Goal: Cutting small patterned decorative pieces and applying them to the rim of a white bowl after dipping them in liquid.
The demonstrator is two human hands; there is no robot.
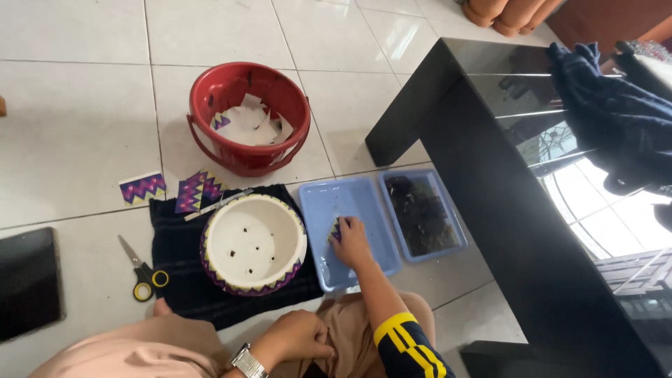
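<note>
On pale floor tiles (77,119) beside a black table (518,175), the right hand (352,241) pinches patterned paper (334,231).

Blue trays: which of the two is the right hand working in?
The near blue tray, beside the white pot. The right hand presses a zigzag paper piece into it; the other blue tray, by the black table, holds dark material.

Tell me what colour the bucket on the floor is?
The bucket is red, with cut paper scraps inside; the head view shows it best.
</note>
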